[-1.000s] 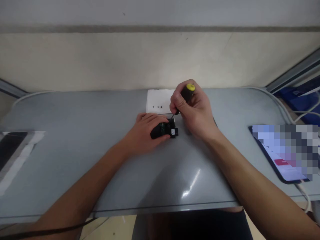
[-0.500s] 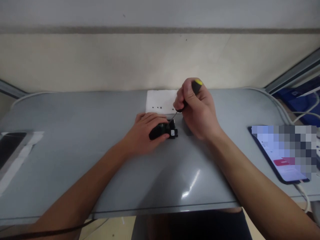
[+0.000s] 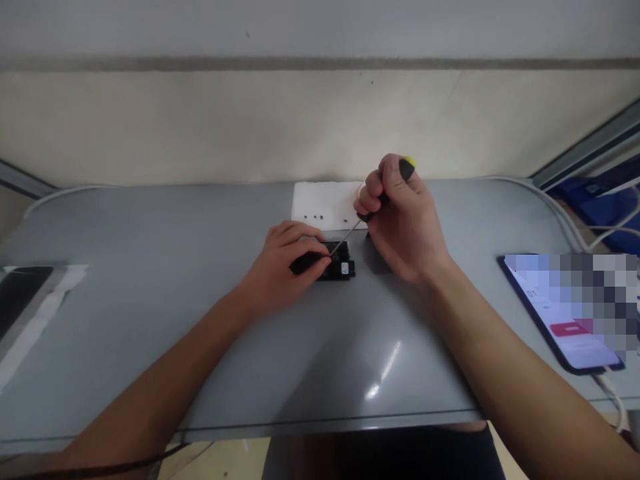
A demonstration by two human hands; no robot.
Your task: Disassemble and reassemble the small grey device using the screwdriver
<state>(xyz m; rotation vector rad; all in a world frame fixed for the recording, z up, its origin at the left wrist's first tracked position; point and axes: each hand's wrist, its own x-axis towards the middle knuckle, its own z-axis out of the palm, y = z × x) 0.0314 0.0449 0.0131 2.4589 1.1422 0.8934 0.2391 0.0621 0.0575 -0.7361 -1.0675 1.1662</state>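
My right hand point(image 3: 403, 217) is wrapped round a screwdriver point(image 3: 407, 169) with a black and yellow handle, its thin shaft slanting down to the left. At the shaft's tip, the thumb and index finger of my left hand point(image 3: 290, 260) are pinched together; what sits between the fingertips is too small to make out. Just below and behind these fingertips lies a small black device point(image 3: 336, 272) with a white label, on the grey table. My left hand covers its left part. Several tiny dark screws point(image 3: 321, 217) rest on a white sheet of paper point(image 3: 320, 197) behind my hands.
A lit phone point(image 3: 565, 320) with a cable lies at the right. A dark flat piece point(image 3: 377, 260) is partly under my right hand. At the left edge lies a dark panel point(image 3: 23, 293) with a white border. The wall point(image 3: 200, 127) bounds the table's back.
My left hand has drawn slightly left, its thumb and index finger now meeting at the screwdriver's tip. My right hand has shifted slightly right, and the shaft leans more.
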